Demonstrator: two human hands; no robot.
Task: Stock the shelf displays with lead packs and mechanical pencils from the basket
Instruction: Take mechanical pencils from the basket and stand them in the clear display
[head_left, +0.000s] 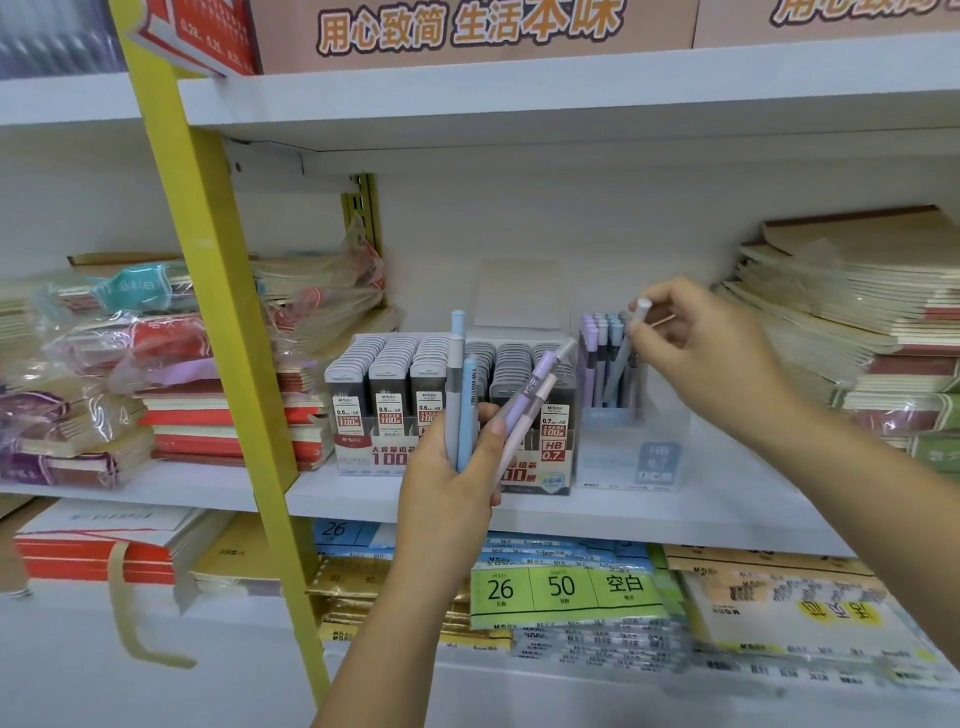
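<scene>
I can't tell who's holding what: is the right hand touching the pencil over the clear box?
Touching. The head view shows the right hand pinching the pencil by its top end, above the clear box.

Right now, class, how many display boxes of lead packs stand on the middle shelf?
2. The 0.5 lead box stands left; the 0.7 lead box sits right of it, partly behind the left hand. Others could be hidden.

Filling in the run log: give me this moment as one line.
left hand: grips pencil bunch | right hand: pinches one pencil at clear box | lead packs: racked left of box
</scene>
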